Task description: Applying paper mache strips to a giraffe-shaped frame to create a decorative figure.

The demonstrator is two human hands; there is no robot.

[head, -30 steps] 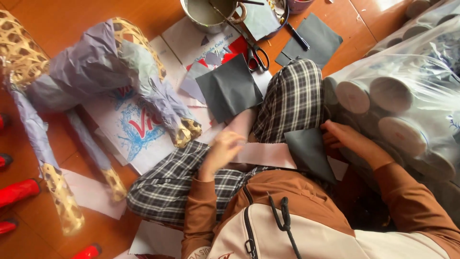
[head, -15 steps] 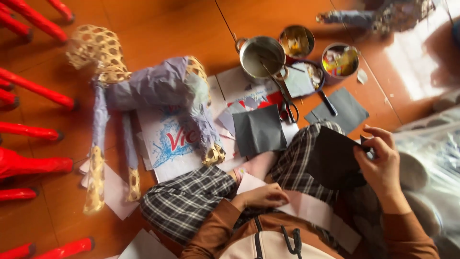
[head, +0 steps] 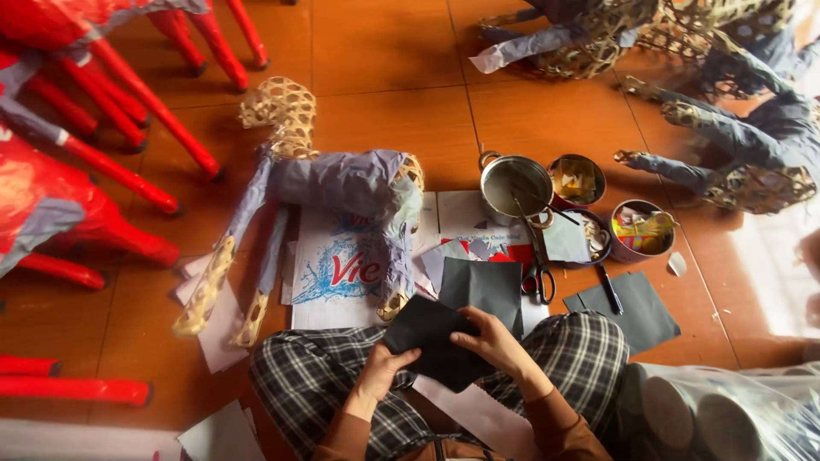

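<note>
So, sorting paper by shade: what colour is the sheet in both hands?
Black; the sheet shows best in the head view.

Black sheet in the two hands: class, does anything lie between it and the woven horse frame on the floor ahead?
Little does. Both hands hold the black sheet over the lap. The frame lies just beyond, its rear foot almost at the sheet's edge; only loose paper lies beneath.

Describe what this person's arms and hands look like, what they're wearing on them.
Both arms wear long rust-brown sleeves that reach the wrists, plain with no visible pattern. The left hand and right hand are bare: no gloves. No rings, watch or bracelets can be made out at this size. The fingers are uncovered.
</note>
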